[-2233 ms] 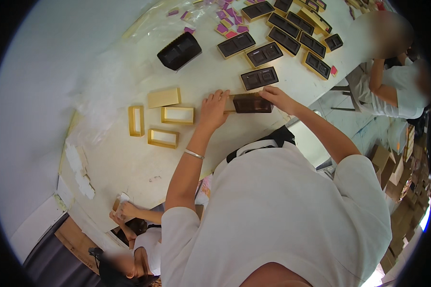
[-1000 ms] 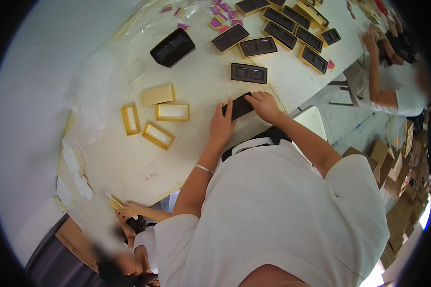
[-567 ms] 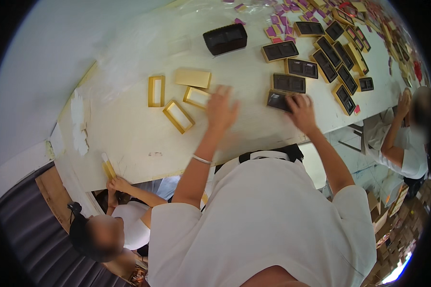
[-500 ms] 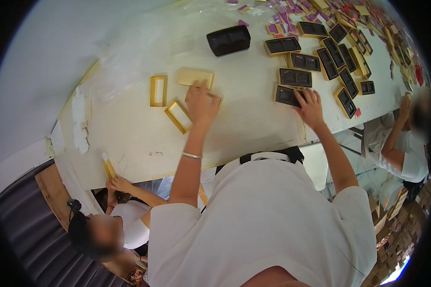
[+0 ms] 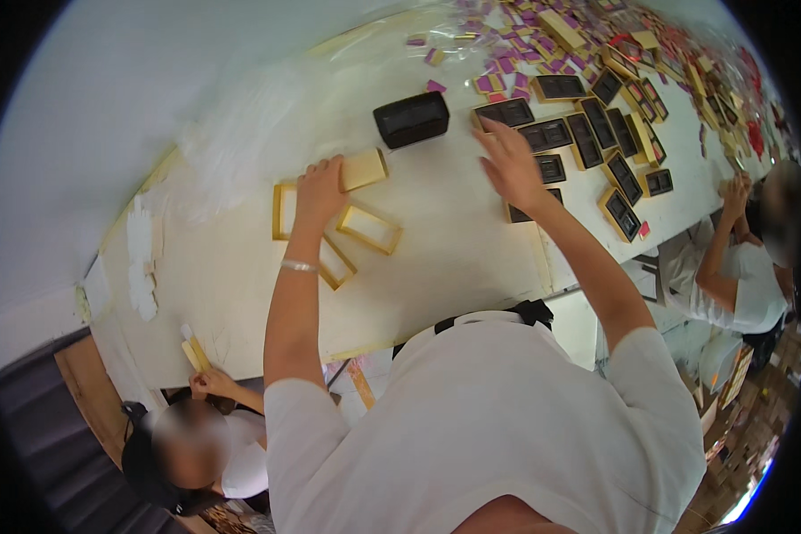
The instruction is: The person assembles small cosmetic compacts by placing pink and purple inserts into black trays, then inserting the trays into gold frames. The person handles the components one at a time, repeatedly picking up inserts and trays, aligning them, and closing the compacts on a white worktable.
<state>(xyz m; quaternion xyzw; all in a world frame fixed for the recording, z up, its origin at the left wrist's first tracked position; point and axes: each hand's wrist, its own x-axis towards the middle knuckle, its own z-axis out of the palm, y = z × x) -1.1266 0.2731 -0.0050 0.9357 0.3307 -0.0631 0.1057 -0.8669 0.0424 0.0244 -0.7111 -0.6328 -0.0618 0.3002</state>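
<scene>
My left hand (image 5: 321, 189) is closed on the left end of a plain gold box (image 5: 365, 169), its fingers bent over that end. Around the same hand lie several hollow gold frames: one upright at the left (image 5: 282, 214), one slanting below the wrist (image 5: 339, 264) and one to the right (image 5: 370, 230). My right hand (image 5: 512, 169) is held over the left edge of a group of gold boxes with black inserts, fingers apart and nothing in them. It partly covers the box at its fingertips (image 5: 505, 113) and the box near its wrist (image 5: 518, 213).
A stack of black trays (image 5: 411, 119) stands between my hands, farther back. Purple and gold pieces (image 5: 543, 44) are heaped at the far right beside clear plastic sheeting (image 5: 240, 116). One person (image 5: 214, 383) works at the lower left with gold strips; another (image 5: 730, 214) sits at the right.
My left hand has left a gold frame on the table and taken hold of the plain gold box, now turned. My right hand has moved left, off the nearest black-insert box. The view has shifted.
</scene>
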